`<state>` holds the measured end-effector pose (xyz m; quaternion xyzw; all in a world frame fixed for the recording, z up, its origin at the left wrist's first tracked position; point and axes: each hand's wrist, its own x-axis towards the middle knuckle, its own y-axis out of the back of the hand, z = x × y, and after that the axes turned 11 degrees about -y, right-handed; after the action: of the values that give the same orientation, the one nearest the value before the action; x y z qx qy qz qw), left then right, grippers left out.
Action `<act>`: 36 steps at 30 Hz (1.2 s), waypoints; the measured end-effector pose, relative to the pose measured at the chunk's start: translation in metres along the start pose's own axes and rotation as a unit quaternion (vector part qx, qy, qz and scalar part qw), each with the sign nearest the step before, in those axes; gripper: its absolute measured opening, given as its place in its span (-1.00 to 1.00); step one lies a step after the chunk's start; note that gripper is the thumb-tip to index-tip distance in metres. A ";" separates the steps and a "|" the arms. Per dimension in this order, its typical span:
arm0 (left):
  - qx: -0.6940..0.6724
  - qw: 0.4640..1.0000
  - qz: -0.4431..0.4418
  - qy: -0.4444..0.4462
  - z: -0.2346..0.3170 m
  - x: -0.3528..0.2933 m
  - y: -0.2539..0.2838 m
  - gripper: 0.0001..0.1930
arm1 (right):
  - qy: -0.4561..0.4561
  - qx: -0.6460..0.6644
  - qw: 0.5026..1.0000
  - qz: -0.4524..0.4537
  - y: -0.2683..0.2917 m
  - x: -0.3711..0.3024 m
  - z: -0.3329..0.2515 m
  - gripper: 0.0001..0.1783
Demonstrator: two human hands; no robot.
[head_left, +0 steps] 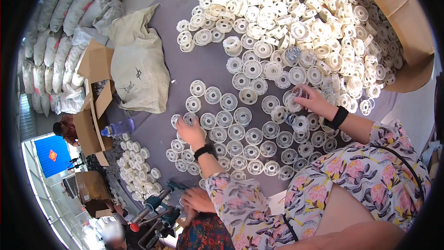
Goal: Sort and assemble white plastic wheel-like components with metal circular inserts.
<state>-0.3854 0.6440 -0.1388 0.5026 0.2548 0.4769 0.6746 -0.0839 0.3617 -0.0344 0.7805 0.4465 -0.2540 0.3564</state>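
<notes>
My left hand (190,132) is at the left edge of a spread of round white plastic reel parts, its fingers closed round one reel part (188,117). Farther right, my right hand (317,102) pinches what looks like a thin metal coil spring (300,92) over the white parts; the fingertips partly cover it. Another coil spring (290,119) lies nearer me, below that hand. Several reel parts (235,132) lie face up in loose rows between my hands. Both wrists wear black bands.
A large heap of white reel parts (296,9) covers the far right, against a cardboard sheet (393,14). At left are a cloth sack (141,65), an open carton (90,125) and a bottle (119,128). Another person's hands (198,200) work beside a red-knobbed hand press (150,208).
</notes>
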 end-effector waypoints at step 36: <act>-0.338 0.893 -0.111 -0.277 0.259 -0.069 -0.023 -0.85 | 0.316 -0.339 0.841 0.279 0.072 0.101 -0.023 -0.64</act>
<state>-0.1919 0.4682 -0.0744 0.3244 -0.0651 0.2980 0.8954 0.0287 0.4069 -0.0692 0.7404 0.3568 0.2836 0.4939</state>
